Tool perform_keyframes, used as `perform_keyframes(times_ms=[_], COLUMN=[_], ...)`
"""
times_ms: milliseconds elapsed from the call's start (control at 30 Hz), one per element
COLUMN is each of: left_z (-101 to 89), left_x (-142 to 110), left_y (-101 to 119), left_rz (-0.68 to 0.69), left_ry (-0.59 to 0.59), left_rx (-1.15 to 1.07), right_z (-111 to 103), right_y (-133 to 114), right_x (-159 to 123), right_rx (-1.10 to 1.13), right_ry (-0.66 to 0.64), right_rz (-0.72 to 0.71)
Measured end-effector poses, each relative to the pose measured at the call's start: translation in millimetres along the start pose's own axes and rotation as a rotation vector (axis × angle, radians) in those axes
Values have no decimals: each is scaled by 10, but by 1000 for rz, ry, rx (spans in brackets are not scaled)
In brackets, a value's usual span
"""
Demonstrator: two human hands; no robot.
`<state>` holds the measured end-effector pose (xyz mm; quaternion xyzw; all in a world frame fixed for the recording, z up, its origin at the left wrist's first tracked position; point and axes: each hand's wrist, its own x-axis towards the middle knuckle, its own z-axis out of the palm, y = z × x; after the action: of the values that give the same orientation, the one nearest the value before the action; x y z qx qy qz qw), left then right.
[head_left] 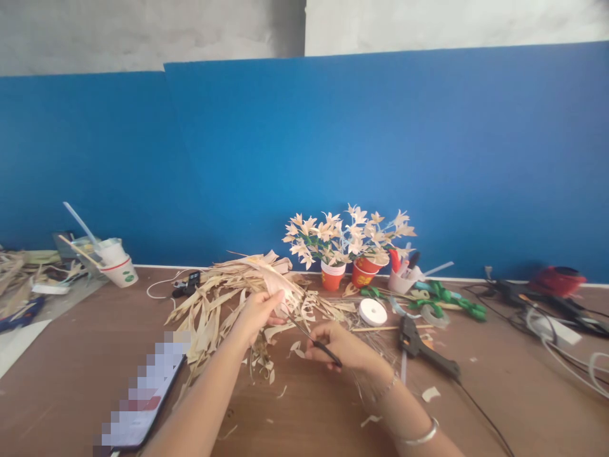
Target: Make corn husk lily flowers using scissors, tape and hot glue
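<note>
My left hand (259,312) pinches a pale, wide strip of dried husk (275,287) that stands up above its fingers. My right hand (333,346) is closed around a pair of scissors (326,353) with dark handles. The blades point up and left toward the lower edge of the strip, close to my left fingers; whether they touch it I cannot tell. Behind my left hand spreads a heap of dried husks (209,304). Small cut scraps (297,349) lie on the brown table (285,419) beneath my hands.
Pale handmade flowers (328,238) stand in red paper cups (333,277) at the back. To the right are a white spool (372,312), a black glue gun (428,352) with its cord, and green tape pieces (442,293). A phone (147,397) lies front left, a white cup (118,266) farther back.
</note>
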<state>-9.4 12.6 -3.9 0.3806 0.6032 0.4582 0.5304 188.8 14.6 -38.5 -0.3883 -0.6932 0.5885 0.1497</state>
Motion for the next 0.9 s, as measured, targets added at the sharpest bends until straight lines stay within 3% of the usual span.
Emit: perform_keyframes(times_ms=[900], left_z=[277], left_x=[-17], left_y=[-175], left_rz=[60], left_ry=[91], left_rx=[-525], right_z=[44], right_y=[-113], right_x=[-22], right_rx=[4], right_ry=[105], right_rz=[-13])
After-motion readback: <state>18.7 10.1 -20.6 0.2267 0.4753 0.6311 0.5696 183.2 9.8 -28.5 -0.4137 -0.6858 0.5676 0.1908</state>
